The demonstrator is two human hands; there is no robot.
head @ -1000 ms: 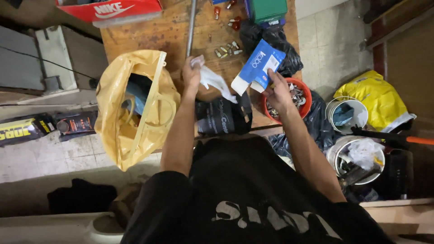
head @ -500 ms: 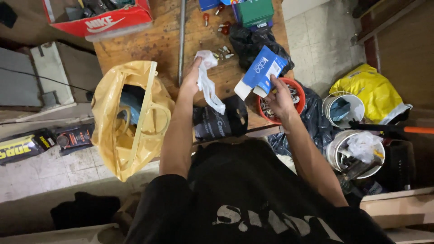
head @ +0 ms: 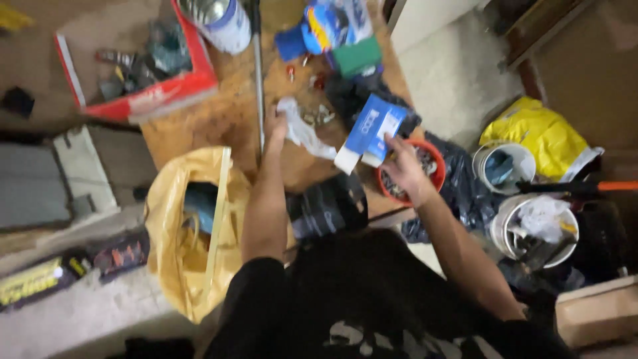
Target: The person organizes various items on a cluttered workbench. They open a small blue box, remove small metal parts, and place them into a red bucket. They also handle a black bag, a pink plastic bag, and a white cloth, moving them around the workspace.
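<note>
My left hand grips a crumpled white plastic bag over the wooden tabletop. My right hand holds a blue and white carton tilted above a red bowl with small metal parts in it. Small screws and bits lie on the wood between the two hands. A black bag lies at the near edge of the table, below both hands.
A yellow plastic bag hangs open at the table's left. A red box lid with tools, a metal can and a thin metal rod lie farther back. White buckets and a yellow sack stand on the right.
The view has shifted, showing more of the table's far end. My left hand with the white bag has gone forward over the table. My right hand still holds the carton.
</note>
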